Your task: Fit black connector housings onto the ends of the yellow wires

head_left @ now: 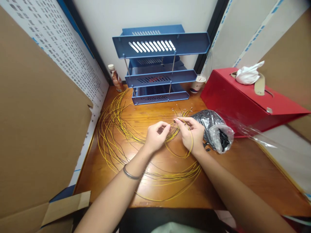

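Observation:
Yellow and dark thin wires (116, 118) lie in wide loops across the wooden table, passing under both hands. My left hand (157, 134) pinches a thin wire between thumb and index finger. Close to its right, my right hand (190, 132) is closed, with a small black piece at its thumb and index fingertips and a yellow wire looping down over the palm. The two sets of fingertips are slightly apart. Just beyond my right hand, the wire ends (183, 112) fan out with small tips. A plastic bag of black parts (224, 139) lies right of my right hand.
A blue three-level tray rack (160, 77) stands at the back, between a drink bottle (116, 78) and a paper cup (198, 84). A red box (233, 100) with white tissue (247, 75) is at the right. Cardboard (43, 106) borders the left side.

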{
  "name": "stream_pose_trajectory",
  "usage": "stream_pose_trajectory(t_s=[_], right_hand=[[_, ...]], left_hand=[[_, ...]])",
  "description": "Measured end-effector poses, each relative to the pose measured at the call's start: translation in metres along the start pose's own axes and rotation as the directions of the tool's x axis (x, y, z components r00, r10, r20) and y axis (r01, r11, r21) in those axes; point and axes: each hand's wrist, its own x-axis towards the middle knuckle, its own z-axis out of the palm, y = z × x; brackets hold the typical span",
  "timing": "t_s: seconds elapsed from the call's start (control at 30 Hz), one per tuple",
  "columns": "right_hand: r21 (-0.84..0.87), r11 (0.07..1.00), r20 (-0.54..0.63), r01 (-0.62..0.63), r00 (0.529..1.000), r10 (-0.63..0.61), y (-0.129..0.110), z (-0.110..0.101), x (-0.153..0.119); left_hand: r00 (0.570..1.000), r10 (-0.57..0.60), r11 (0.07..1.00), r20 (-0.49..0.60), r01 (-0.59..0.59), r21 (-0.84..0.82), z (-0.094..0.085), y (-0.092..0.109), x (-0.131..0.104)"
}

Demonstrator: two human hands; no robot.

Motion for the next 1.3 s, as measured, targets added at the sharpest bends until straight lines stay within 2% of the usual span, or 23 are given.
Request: stream_pose_trajectory(t_s=[0.13, 0.63, 0.77, 0.93, 1.3], right_hand=[[0.034, 0.999, -0.02, 0.002, 1.0, -0.001, 0.0, -0.001, 0.003], [0.022, 0.999, 0.113, -0.024, 0.993, 0.021, -0.001, 0.003, -0.006], [-0.022, 1.0, 0.063, 0.004, 0.998, -0.003, -0.001, -0.001, 0.0], [0.04, 0.999, -0.014, 0.006, 1.0, -0.005, 0.004, -0.006, 0.009], [0.018, 1.0, 0.022, -0.008, 1.0, 0.008, -0.004, -0.002, 0.002]], left_hand=[[1.0, 0.008, 1.0, 0.015, -0.008, -0.013, 0.0, 0.0, -0.001], [0.999, 0.044, 0.998, 0.029, -0.045, 0.052, -0.001, 0.001, 0.0], [1.0, 0.026, 0.999, 0.01, -0.026, 0.019, 0.0, 0.0, 0.0], [0.999, 0.033, 0.999, 0.015, -0.033, 0.001, 0.0, 0.0, -0.001], [0.999, 0.037, 0.998, 0.008, -0.037, 0.044, -0.001, 0.0, 0.0]])
